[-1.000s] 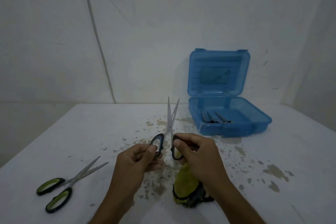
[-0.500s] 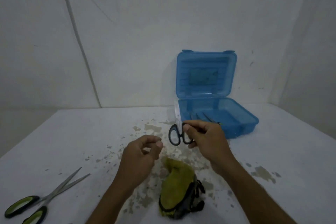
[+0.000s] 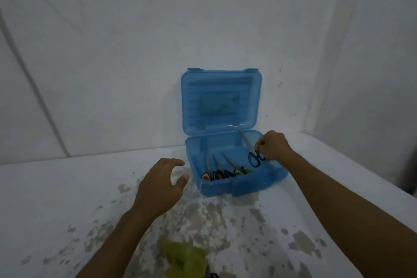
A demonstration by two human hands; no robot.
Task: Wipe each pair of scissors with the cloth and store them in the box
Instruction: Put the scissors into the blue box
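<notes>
An open blue plastic box point(image 3: 239, 187) stands on the table against the wall, its lid upright. My right hand point(image 3: 272, 145) grips the black-handled scissors point(image 3: 250, 149) by the handles, over the right half of the box, blades pointing up and back toward the lid. Several scissors point(image 3: 225, 170) with orange, black and green handles lie inside the box. My left hand point(image 3: 161, 184) hovers with relaxed fingers just left of the box, holding nothing. The yellow-green cloth point(image 3: 185, 259) lies crumpled at the near edge of the table.
The white table point(image 3: 67, 187) is blotched with brownish worn patches in front of the box. A white wall rises right behind the box, and the table's right edge runs close past my right forearm.
My right hand carried the black-handled scissors from in front of me to over the box. My left hand let go and moved toward the box. The green-handled scissors at left dropped out of view.
</notes>
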